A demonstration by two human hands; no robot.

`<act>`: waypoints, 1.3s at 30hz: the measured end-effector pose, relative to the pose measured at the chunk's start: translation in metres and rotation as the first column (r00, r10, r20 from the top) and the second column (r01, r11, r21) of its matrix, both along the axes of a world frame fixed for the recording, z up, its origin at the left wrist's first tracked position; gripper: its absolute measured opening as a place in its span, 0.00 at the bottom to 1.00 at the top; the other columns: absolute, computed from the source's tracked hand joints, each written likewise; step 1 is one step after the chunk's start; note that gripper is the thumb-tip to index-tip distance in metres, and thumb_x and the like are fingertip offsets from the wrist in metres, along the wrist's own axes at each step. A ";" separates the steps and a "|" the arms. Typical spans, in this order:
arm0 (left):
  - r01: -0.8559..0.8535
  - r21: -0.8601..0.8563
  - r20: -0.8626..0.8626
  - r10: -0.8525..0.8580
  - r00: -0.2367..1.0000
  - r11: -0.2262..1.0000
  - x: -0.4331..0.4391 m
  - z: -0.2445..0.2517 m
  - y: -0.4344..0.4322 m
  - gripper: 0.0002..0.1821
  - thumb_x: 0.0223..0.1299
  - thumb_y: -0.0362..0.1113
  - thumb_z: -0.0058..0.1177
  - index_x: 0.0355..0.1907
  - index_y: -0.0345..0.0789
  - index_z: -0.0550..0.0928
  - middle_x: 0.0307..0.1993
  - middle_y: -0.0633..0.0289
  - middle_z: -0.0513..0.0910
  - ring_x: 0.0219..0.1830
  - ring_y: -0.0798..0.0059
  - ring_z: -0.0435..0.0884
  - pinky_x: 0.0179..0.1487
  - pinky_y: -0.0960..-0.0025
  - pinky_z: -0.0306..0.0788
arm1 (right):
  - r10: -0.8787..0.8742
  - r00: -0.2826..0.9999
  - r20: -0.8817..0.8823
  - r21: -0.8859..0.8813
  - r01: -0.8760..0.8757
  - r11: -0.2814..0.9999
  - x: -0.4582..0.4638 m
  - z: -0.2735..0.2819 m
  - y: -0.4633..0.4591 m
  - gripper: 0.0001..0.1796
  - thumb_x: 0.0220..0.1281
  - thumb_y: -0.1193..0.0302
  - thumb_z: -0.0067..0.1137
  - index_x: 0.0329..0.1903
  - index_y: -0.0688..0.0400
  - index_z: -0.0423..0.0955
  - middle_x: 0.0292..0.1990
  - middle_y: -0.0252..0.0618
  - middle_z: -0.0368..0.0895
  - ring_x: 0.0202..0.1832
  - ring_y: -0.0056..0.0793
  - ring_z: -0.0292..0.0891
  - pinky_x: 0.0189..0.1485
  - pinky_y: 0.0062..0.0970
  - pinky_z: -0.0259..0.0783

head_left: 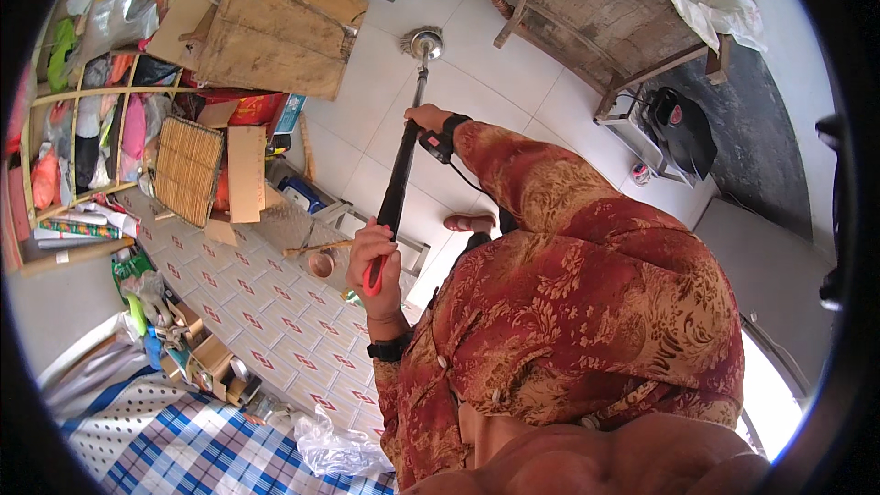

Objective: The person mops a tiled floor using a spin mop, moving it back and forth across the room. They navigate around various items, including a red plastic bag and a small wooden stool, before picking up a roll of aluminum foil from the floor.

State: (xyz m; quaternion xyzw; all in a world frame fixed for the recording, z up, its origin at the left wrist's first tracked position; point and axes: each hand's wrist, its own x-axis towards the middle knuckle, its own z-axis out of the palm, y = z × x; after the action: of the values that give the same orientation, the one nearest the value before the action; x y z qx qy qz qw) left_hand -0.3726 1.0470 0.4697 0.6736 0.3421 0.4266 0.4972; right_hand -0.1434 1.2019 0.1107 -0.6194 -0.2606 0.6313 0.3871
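Observation:
Both my hands hold a mop by its pole (402, 175), which slants across the middle of the view. My left hand (377, 261) is wrapped around the black grip near its red end (373, 276). Farther down the pole, my right hand (427, 122) grips the black section. The round metal mop head (426, 43) with grey strands rests on the white floor tiles (474, 75). Part of the strands is hidden under the metal disc. Black bands circle both wrists, and a small black device (436, 146) with a cable sits at the right one.
A wooden board (282, 20) and cardboard box (246, 172) stand left of the mop. A worn wooden table (584, 7) is at upper right, near a black bag (680, 130). A patterned tabletop (275, 302) lies at left, with a small brown pot (321, 263) by its edge.

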 end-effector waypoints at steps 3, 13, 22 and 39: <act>0.054 -0.012 0.019 -0.054 0.998 0.998 0.004 0.005 0.005 0.05 0.54 0.25 0.59 0.33 0.36 0.80 0.33 0.61 0.80 0.45 0.65 0.79 0.71 0.46 0.63 | -0.191 0.978 -0.083 -0.195 0.173 0.966 0.017 0.010 -0.020 0.20 0.58 0.57 0.58 0.30 0.63 0.82 0.26 0.40 0.84 0.25 0.33 0.79 0.29 0.35 0.72; 0.305 -0.131 0.082 -0.296 0.952 0.943 0.020 -0.023 0.012 0.06 0.52 0.22 0.58 0.32 0.34 0.80 0.33 0.60 0.81 0.44 0.65 0.80 0.70 0.46 0.65 | -0.476 0.871 -0.123 -0.287 0.428 0.857 0.079 -0.032 -0.130 0.20 0.64 0.58 0.52 0.29 0.62 0.80 0.22 0.40 0.81 0.22 0.30 0.77 0.26 0.33 0.70; 0.474 -0.147 0.042 -0.473 0.880 0.868 0.007 0.009 0.012 0.05 0.51 0.22 0.58 0.31 0.33 0.80 0.33 0.59 0.81 0.41 0.66 0.80 0.66 0.46 0.67 | -0.654 0.600 -0.461 -0.459 0.470 0.754 0.045 0.002 -0.214 0.14 0.65 0.65 0.51 0.27 0.60 0.69 0.20 0.39 0.74 0.15 0.32 0.68 0.17 0.33 0.66; 0.444 -0.004 0.069 -0.443 0.894 0.896 -0.068 0.114 -0.006 0.06 0.53 0.31 0.63 0.24 0.36 0.80 0.20 0.62 0.79 0.27 0.65 0.79 0.50 0.50 0.74 | -0.625 0.299 -0.721 -0.540 0.323 0.777 -0.053 0.131 -0.244 0.08 0.66 0.69 0.57 0.33 0.59 0.72 0.28 0.39 0.79 0.26 0.28 0.73 0.19 0.19 0.63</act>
State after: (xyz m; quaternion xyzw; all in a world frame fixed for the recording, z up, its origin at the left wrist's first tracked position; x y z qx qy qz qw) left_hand -0.4404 1.0410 0.5838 0.7144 0.1673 0.3206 0.5990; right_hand -0.1959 0.9584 0.2416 -0.3034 0.2701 0.7392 0.5371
